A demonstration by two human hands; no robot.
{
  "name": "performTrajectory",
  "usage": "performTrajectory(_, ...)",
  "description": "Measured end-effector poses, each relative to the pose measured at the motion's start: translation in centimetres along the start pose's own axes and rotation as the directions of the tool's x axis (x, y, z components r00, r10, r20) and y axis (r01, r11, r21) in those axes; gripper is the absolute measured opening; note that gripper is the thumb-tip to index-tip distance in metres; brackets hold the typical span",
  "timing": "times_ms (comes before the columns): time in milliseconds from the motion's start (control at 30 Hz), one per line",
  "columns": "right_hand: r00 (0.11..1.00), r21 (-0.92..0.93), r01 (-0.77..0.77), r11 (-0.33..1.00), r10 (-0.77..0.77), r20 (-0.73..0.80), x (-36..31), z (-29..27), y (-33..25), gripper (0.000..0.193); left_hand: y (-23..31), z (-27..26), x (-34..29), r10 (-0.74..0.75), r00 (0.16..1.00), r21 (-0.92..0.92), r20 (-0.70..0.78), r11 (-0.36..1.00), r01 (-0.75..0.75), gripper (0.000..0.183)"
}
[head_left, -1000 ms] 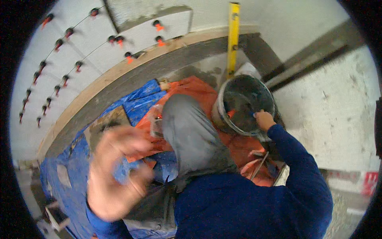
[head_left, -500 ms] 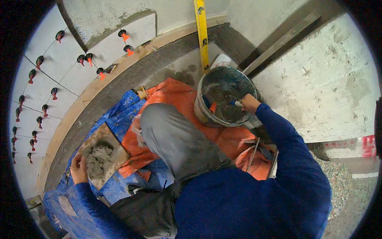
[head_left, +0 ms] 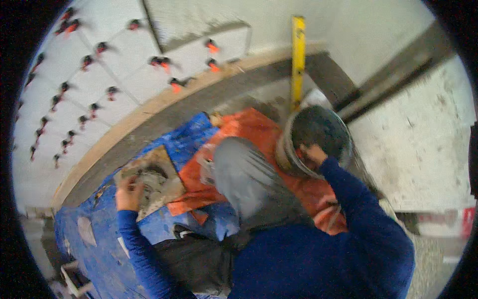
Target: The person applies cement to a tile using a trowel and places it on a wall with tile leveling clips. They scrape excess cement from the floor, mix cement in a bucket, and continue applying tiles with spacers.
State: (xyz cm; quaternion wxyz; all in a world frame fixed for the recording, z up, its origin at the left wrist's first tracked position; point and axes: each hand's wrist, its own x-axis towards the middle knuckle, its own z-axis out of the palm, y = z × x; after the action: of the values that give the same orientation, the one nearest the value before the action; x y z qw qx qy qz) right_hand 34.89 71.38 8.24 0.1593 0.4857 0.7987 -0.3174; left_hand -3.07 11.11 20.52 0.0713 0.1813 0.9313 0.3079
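– Blue tarp [head_left: 102,249] underfoot, then?

– Blue on the left, creased and smeared, with an orange sheet [head_left: 249,122] beside it, running in under the bucket [head_left: 285,153].

– And the walls?

– Pale tiles [head_left: 117,52] on the left, their joints dotted with black-and-red clips [head_left: 212,47]. A wooden strip [head_left: 149,106] runs along their lower edge, with a dark grey band beneath. A whitish, stained panel [head_left: 416,144] fills the right side.

– What about the yellow thing?

– A spirit level [head_left: 298,60], standing on end, its foot just behind the bucket's rim.

– Any labels or writing?

– Red marks [head_left: 468,222] on a white band at the far right; they look like lettering, but they're too blurred to make out.

– Where are the hands?

– The left hand [head_left: 129,193] is at the outer edge of a square board [head_left: 173,184] lying on the tarp, a grey heap of mortar [head_left: 149,183] on top. Its fingers are bent; I can't tell whether they grip. The right hand [head_left: 312,155] dips into the bucket's mouth, fingers folded, and blur hides whether it holds anything.
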Motion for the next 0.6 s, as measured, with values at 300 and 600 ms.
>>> performTrajectory(300, 0.833, -0.748, 0.369, 0.552, -0.553, 0.003, 0.2, -2.5, 3.4, 0.024, 3.8, -0.6, -1.3, 0.169, 0.985, 0.122, 0.036, 0.978, -0.172, 0.038)
performTrajectory(600, 0.941, -0.346, 0.337, 0.876, -0.306, 0.143, 2.5, -3.2, 5.8, 0.026, 5.5, -1.8, -2.6, 0.124, 0.991, 0.094, 0.044, 0.987, -0.127, 0.045)
